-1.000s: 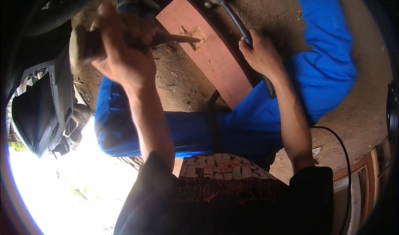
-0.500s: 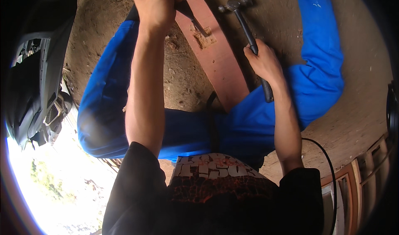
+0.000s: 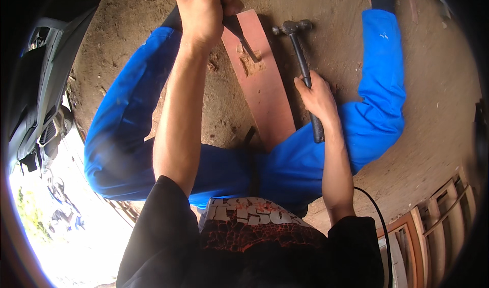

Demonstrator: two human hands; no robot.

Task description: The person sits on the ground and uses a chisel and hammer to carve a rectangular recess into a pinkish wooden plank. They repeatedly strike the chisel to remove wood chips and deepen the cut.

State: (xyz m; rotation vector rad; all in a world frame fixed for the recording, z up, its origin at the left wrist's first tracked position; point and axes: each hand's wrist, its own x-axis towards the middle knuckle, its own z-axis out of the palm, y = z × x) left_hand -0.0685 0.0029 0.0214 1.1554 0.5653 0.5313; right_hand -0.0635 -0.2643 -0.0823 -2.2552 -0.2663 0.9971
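A reddish wooden board [image 3: 267,92] lies lengthwise between my legs, with a rough recess [image 3: 251,65] cut into its upper part. My left hand [image 3: 202,15] is closed around the handle of a chisel [image 3: 245,44], seen at the top edge. The slanting blade ends at the recess; whether it touches the wood I cannot tell. My right hand [image 3: 318,97] grips the black handle of a ball-peen hammer [image 3: 299,48] to the right of the board. The hammer's head points away from me, apart from the chisel.
My legs in blue trousers [image 3: 379,59] bend around the board on the bare dirt ground [image 3: 438,94]. Dark vehicle parts [image 3: 30,104] stand at the left. Wooden frames [image 3: 433,227] lie at the lower right, near a black cable [image 3: 379,211].
The whole view has shifted, so the board, hammer and hands appear lower. Both hands keep their grips, and the chisel stays at the recess.
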